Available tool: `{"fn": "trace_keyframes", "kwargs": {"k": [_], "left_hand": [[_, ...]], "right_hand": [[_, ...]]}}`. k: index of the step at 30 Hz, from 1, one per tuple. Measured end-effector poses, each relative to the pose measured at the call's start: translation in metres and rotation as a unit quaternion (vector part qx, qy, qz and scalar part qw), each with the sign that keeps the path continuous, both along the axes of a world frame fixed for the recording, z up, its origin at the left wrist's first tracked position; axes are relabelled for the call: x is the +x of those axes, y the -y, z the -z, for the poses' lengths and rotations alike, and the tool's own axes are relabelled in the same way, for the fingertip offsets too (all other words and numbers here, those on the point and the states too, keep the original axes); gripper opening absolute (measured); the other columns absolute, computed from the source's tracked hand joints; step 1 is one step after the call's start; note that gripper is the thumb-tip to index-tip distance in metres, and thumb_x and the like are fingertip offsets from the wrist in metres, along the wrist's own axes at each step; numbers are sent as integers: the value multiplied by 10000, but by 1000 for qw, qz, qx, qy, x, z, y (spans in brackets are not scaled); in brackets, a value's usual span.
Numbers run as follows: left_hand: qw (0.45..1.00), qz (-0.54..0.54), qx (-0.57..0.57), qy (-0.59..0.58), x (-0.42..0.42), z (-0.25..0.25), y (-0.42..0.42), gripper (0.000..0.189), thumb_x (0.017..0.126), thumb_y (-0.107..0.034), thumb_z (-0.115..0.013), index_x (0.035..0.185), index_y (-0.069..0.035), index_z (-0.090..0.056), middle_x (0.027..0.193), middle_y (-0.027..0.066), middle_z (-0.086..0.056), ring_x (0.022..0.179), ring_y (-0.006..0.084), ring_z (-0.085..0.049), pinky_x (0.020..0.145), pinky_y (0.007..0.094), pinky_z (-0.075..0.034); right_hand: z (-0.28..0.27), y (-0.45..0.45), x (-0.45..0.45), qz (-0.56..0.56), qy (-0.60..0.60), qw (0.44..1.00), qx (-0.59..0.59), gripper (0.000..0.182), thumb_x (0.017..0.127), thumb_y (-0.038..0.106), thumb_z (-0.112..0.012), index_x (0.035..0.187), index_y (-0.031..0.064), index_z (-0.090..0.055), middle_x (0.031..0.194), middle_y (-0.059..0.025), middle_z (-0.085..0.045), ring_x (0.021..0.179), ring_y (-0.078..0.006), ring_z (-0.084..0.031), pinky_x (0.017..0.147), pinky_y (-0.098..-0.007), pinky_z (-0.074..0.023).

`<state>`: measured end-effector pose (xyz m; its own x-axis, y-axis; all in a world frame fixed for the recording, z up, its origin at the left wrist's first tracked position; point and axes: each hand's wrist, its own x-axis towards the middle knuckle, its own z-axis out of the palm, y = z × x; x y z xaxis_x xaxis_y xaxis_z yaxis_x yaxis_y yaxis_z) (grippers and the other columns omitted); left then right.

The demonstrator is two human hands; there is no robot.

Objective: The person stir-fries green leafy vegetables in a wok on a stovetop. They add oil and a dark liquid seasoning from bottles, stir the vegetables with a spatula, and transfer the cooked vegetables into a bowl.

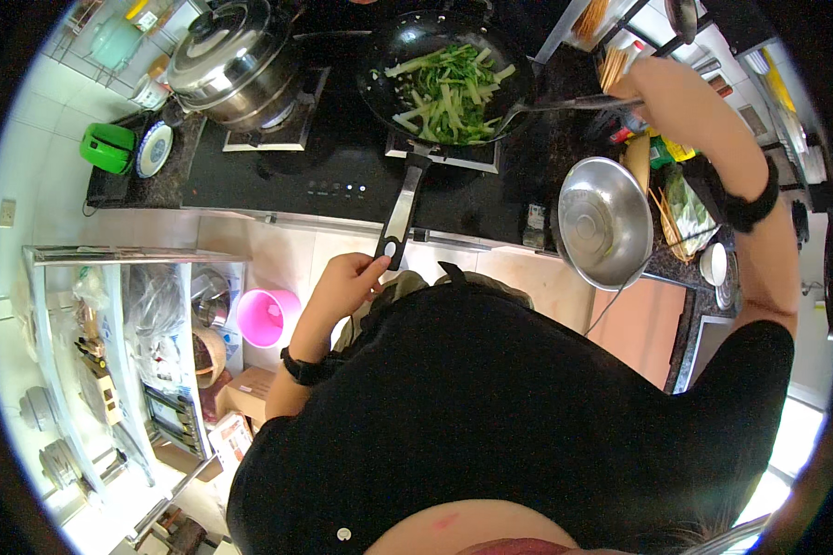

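A black wok [378,90] stands on the right burner of the black cooktop, its long handle pointing towards me. Chopped leafy greens with pale stems [458,90] lie heaped in it, with small pale bits on the wok's wall. My left hand [350,284] touches the end of the wok handle [404,201], thumb on top; how tightly its fingers close is partly hidden. At the upper right my right hand [638,87] is closed around the far end of a metal spatula [562,105], whose head rests in the wok at the right edge of the greens.
A lidded steel pot [229,62] occupies the left burner. Right of the cooktop [284,180], a steel bowl [604,222] sits near the counter's edge, beside bagged vegetables [687,208] and a white bowl [713,264]. A pink bin [268,318] stands below, by a shelf rack [111,255].
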<state>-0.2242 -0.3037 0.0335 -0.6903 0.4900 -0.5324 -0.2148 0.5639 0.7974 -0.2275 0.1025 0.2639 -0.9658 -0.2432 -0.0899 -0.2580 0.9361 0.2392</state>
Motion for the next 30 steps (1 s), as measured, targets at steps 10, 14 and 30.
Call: {"fn": "trace_keyframes", "kwargs": {"k": [10, 14, 30], "left_hand": [[1000, -2, 29, -3, 2, 2, 0, 374, 900, -311, -532, 792, 39, -612, 614, 69, -602, 481, 101, -531, 453, 238, -410], [999, -3, 33, -5, 2, 1, 0, 370, 901, -308, -533, 794, 38, -612, 619, 68, -603, 487, 99, -529, 460, 237, -412], [998, -26, 61, 12, 4, 5, 1, 361, 889, -288, -555, 723, 28, -606, 588, 40, -576, 488, 87, -508, 459, 233, -401]], "right_hand": [[69, 4, -55, 39, 18, 999, -17, 292, 737, 80, -653, 1025, 41, -627, 981, -160, -617, 937, -324, -577, 804, -389, -455], [47, 2, -42, 107, 26, 992, -62, 287, 743, 80, -643, 1029, 50, -628, 980, -160, -614, 937, -317, -576, 801, -373, -457], [24, 51, -49, 62, 209, 976, 17, 217, 732, 139, -638, 879, -20, -622, 830, -194, -598, 830, -337, -585, 715, -376, -460]]}}
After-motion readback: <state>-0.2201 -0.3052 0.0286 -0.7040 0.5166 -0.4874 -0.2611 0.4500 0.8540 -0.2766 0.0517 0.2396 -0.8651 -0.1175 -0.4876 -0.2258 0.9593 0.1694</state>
